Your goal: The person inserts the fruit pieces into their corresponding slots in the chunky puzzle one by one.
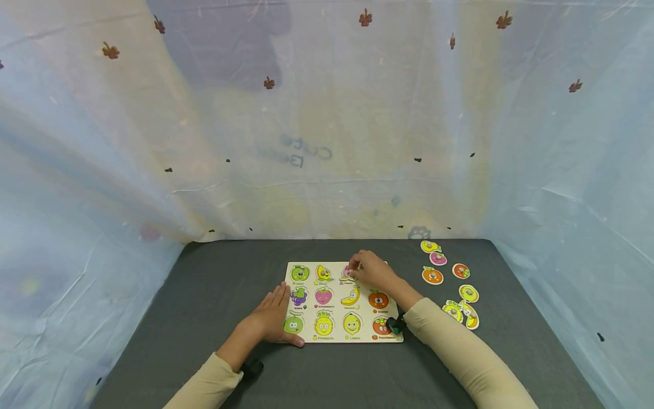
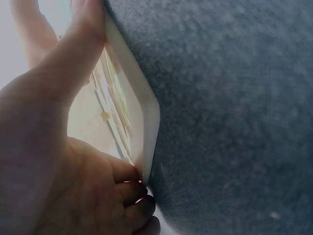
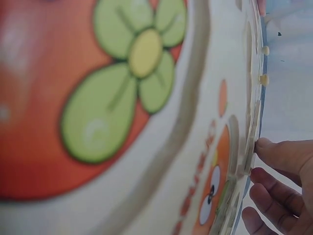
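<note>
A cream wooden fruit puzzle board (image 1: pixel 334 309), with pictured fruits and printed names, lies flat on the dark cloth. My left hand (image 1: pixel 273 315) rests along its left edge, fingers stretched out and thumb at the near left corner; in the left wrist view the fingers (image 2: pixel 139 213) meet the board's side. Over the far row, my right hand (image 1: pixel 370 268) pinches a pink peach piece (image 1: pixel 346 272) at its place on the board, partly covered by the fingertips. Seen from the right wrist, the thumb (image 3: pixel 279 152) and forefinger are at the edge of a thin piece.
Several loose fruit pieces lie on the dark table (image 1: pixel 214 318) to the right, among them an orange one (image 1: pixel 432 275), a red one (image 1: pixel 461 270) and a pink one (image 1: pixel 437 258). A pale printed curtain (image 1: pixel 327 125) hangs behind and at both sides.
</note>
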Motion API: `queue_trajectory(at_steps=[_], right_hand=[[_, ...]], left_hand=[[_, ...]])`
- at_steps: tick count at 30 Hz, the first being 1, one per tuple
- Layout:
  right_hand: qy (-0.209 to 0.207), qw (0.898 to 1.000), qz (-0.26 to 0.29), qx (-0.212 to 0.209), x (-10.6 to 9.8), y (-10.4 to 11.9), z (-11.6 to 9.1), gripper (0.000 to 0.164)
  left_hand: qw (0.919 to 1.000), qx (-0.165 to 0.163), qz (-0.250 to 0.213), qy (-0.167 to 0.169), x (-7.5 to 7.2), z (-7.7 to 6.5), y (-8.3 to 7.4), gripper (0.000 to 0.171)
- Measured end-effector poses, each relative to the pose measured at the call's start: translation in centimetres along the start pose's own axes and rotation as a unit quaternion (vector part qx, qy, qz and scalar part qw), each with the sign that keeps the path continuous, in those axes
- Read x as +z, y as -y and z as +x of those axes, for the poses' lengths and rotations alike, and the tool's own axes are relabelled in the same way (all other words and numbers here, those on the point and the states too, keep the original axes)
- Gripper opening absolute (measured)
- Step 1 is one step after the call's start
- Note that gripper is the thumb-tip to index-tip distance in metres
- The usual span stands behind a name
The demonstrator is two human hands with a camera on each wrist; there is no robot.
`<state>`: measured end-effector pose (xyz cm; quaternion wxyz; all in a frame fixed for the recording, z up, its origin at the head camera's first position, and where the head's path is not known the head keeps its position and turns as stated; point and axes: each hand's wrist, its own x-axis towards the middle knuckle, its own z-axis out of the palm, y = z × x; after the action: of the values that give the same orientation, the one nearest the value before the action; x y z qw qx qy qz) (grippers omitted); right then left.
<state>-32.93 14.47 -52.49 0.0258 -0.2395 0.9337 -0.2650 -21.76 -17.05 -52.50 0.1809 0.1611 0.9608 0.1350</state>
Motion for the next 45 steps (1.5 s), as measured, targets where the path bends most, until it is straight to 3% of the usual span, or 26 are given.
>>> queue_trajectory(at_steps=[14, 45], right_hand=[[0.007, 1.000, 0.004, -0.019, 0.15, -0.32, 0.18, 0.006], [0.005, 1.000, -0.003, -0.012, -0.05, 0.10, -0.25, 0.008]], left_hand=[[1.0000, -0.002, -0.003, 0.002, -0.43, -0.24, -0.22, 0.143], [0.9999, 0.003, -0.014, 0.002, -0.30, -0.33, -0.02, 0.146]])
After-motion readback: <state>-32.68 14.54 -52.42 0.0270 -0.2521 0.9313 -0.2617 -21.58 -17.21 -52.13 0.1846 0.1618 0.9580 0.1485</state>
